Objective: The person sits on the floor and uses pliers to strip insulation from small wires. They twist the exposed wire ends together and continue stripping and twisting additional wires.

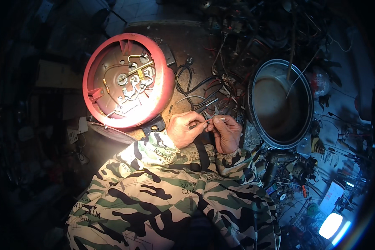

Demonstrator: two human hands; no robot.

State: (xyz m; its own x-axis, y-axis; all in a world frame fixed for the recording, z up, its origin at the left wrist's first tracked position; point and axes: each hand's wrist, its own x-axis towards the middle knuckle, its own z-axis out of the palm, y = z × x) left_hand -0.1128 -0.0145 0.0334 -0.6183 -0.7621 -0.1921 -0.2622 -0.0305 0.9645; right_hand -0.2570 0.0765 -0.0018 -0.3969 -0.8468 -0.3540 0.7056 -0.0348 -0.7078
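Note:
My left hand [186, 128] and my right hand [226, 132] meet over the workbench, both pinching a thin pale wire [214, 119] stretched between their fingertips. The left hand also seems to grip a small dark tool, though I cannot make it out. Both forearms wear camouflage sleeves [154, 183]. To the left of the hands lies an upturned red round appliance base [127, 81], its open underside showing wires, metal strips and terminals. A round metal inner pot [279, 102] stands to the right of the hands.
Black cables [187, 81] and small tools lie on the brown bench behind the hands. A dense tangle of wires and parts [254, 37] fills the back right. More clutter [304, 175] and a bright lamp [331, 225] sit at lower right. The left side is dark.

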